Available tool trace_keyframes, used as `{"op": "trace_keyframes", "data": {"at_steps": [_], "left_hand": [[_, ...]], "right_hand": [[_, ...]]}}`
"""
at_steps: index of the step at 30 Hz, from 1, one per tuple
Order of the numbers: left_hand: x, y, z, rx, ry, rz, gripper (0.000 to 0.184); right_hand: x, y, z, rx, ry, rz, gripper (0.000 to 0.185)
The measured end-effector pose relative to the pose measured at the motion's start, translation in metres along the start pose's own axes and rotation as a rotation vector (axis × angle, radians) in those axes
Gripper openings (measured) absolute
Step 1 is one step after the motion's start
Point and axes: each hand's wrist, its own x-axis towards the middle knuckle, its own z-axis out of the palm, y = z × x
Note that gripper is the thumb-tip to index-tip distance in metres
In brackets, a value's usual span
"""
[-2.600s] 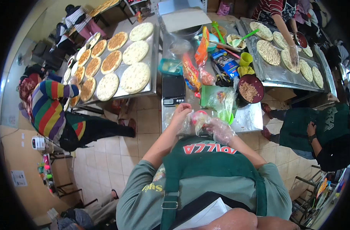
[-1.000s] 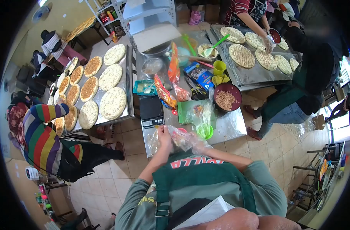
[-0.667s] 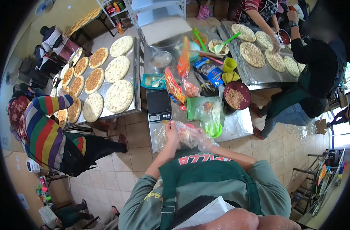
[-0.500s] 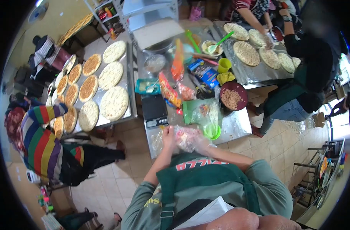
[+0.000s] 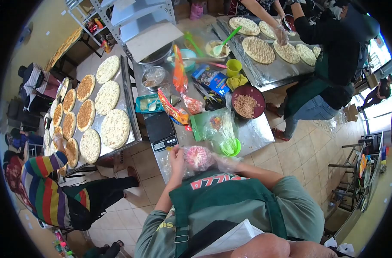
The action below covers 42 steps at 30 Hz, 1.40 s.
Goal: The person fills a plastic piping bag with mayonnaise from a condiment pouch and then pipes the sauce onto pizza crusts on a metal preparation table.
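A clear plastic bag [image 5: 198,158] with pink and white bits inside is held at the table's near edge, just above my green apron. My left hand [image 5: 176,160] is closed on the bag's left side, fingers pinched together. At the bag's right side is my right hand [image 5: 226,163], smeared by motion and partly covered by clear plastic, so its fingers do not show clearly. A digital scale [image 5: 160,131] sits just beyond my left hand. Past the bag lie a bright green cup [image 5: 231,147] and a green bag [image 5: 201,127].
A bowl of chopped brown food [image 5: 248,102], a blue packet [image 5: 211,80] and a yellow cup [image 5: 233,67] crowd the table. Topped flat rounds [image 5: 115,128] cover the left table. A person in a striped sweater [image 5: 45,182] works there; gloved hands [image 5: 282,36] work at the right table.
The bag's pink and white contents have gathered into a rounder clump. My right hand has shifted slightly left and blurred. The camera view has turned a little.
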Motion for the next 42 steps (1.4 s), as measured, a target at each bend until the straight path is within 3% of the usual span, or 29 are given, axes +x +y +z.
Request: {"op": "trace_keyframes", "data": {"at_steps": [1,2,4,6,8,10,12,13,14,15,16,18,19,21,25,27,31,33,35,37,39,42], "left_hand": [[-0.001,0.005,0.003,0.091,0.006,0.12,0.03],[-0.001,0.007,0.0,0.146,-0.041,0.172,0.036],[-0.004,0.013,-0.003,0.308,0.008,0.278,0.037],[-0.011,0.028,0.003,0.477,0.066,0.379,0.037],[-0.023,0.055,0.017,0.521,0.09,0.599,0.037],[-0.041,0.08,0.041,0.418,0.056,0.6,0.04],[-0.052,0.096,0.071,0.315,0.031,0.607,0.043],[-0.056,0.099,0.088,0.037,-0.092,0.565,0.051],[-0.061,0.105,0.103,-0.242,-0.208,0.521,0.06],[-0.069,0.119,0.117,-0.61,-0.36,0.284,0.065],[-0.078,0.138,0.132,-0.975,-0.507,0.045,0.07],[-0.086,0.171,0.164,-1.085,-0.61,-0.035,0.071],[-0.088,0.181,0.175,-1.085,-0.562,-0.005,0.071],[-0.088,0.193,0.194,-1.108,-0.635,0.112,0.07],[-0.089,0.201,0.216,-1.141,-0.586,0.187,0.071],[-0.089,0.203,0.223,-1.135,-0.593,0.213,0.071],[-0.084,0.203,0.229,-1.12,-0.596,0.26,0.069],[-0.08,0.202,0.229,-1.138,-0.588,0.263,0.071],[-0.076,0.202,0.231,-1.108,-0.608,0.296,0.072],[-0.069,0.204,0.24,-1.079,-0.648,0.324,0.073],[-0.062,0.206,0.256,-1.044,-0.585,0.49,0.076],[-0.059,0.217,0.289,-0.943,-0.592,0.646,0.083]], "right_hand": [[-0.009,-0.003,-0.009,-0.29,0.051,0.061,0.039],[-0.017,-0.01,-0.018,-0.283,0.048,0.06,0.039],[-0.037,-0.037,-0.034,-1.428,-0.13,-0.03,0.043],[-0.037,-0.003,-0.104,-1.54,-0.336,-0.525,0.038],[-0.064,-0.034,-0.115,-1.563,-0.276,-0.157,0.038],[-0.094,-0.1,-0.114,-1.353,-0.088,0.024,0.039],[-0.107,-0.176,-0.108,-1.454,0.132,-0.034,0.043],[-0.098,-0.19,-0.123,-1.383,0.293,-0.248,0.041],[-0.077,-0.206,-0.142,-1.382,0.411,-0.288,0.039],[-0.065,-0.224,-0.146,-1.276,0.529,-0.412,0.038],[-0.052,-0.243,-0.145,-1.235,0.607,-0.37,0.039],[0.004,-0.259,-0.169,-1.527,0.763,-0.328,0.043],[0.019,-0.273,-0.165,-1.538,0.706,-0.343,0.043],[0.042,-0.3,-0.153,-1.634,0.505,0.03,0.046],[0.101,-0.294,-0.177,-1.861,0.36,-0.057,0.037],[0.119,-0.287,-0.187,-1.593,0.674,-0.073,0.028],[0.109,-0.29,-0.193,-1.767,0.455,-0.172,0.027],[0.067,-0.301,-0.175,-1.458,0.555,-0.295,0.025],[0.031,-0.295,-0.176,-1.231,0.413,-0.719,0.032],[-0.007,-0.277,-0.154,-0.234,0.027,-0.874,0.042],[-0.051,-0.268,-0.113,0.073,-0.066,-1.005,0.051],[-0.097,-0.246,-0.086,-0.071,-0.044,-1.034,0.058]]}}
